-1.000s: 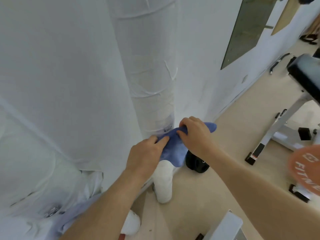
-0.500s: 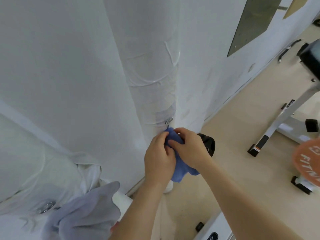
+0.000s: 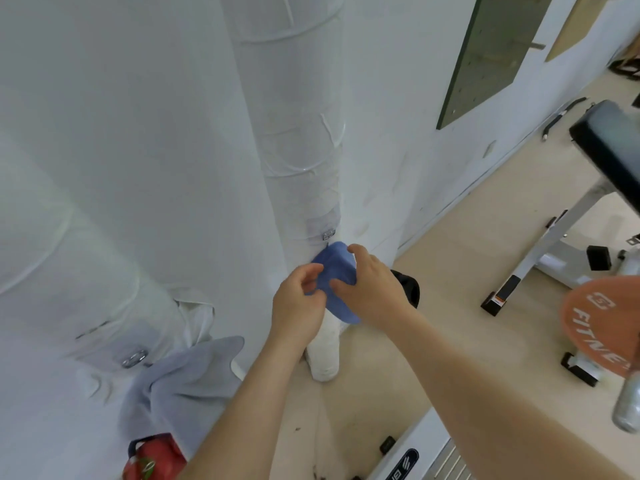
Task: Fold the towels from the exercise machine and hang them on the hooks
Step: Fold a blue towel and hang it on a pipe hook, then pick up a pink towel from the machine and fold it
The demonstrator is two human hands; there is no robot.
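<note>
A small blue towel [image 3: 337,271] hangs folded against the white wrapped pipe [image 3: 301,133], just below a metal hook [image 3: 328,234]. My left hand [image 3: 299,303] pinches the towel's left edge with curled fingers. On the towel's right side, my right hand [image 3: 369,289] grips it with thumb and fingers. A grey towel [image 3: 187,382] hangs from a second metal hook [image 3: 134,357] on the wall at the lower left.
A white bench frame [image 3: 554,244] with a black pad [image 3: 609,140] stands on the beige floor at the right. An orange weight plate [image 3: 602,327] is at the right edge. A red object [image 3: 156,459] sits at the bottom left, a black object [image 3: 408,289] behind my right hand.
Both hands have drawn the blue towel up to the hook and spread slightly apart on it. The view has shifted, and the grey towel at lower left now shows fully.
</note>
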